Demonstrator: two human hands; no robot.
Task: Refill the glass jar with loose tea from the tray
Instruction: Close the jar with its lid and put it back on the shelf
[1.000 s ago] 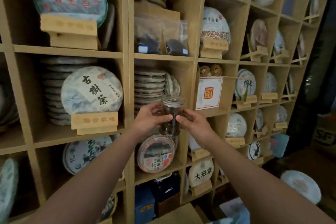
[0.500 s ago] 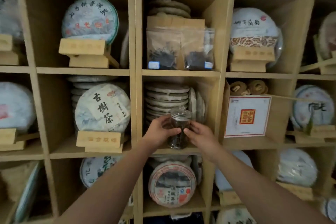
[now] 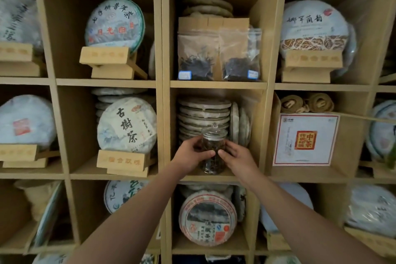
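A small glass jar [image 3: 212, 162] with a knobbed glass lid [image 3: 214, 131] is filled with dark loose tea. It stands upright at the front of a shelf cubby [image 3: 216, 176], its base at the wooden board. My left hand [image 3: 191, 155] grips its left side and my right hand [image 3: 234, 155] grips its right side, thumbs meeting across the front of the glass. No tray is in view.
A stack of wrapped tea cakes [image 3: 203, 113] sits right behind the jar, with upright cakes [image 3: 240, 126] beside it. Two clear bags of loose tea [image 3: 218, 58] stand in the cubby above. Wooden dividers [image 3: 166, 130] wall the cubby on both sides.
The jar has moved forward from in front of the shelves into the middle cubby, down to its board. The view has come closer to the shelves. Both hands keep their hold.
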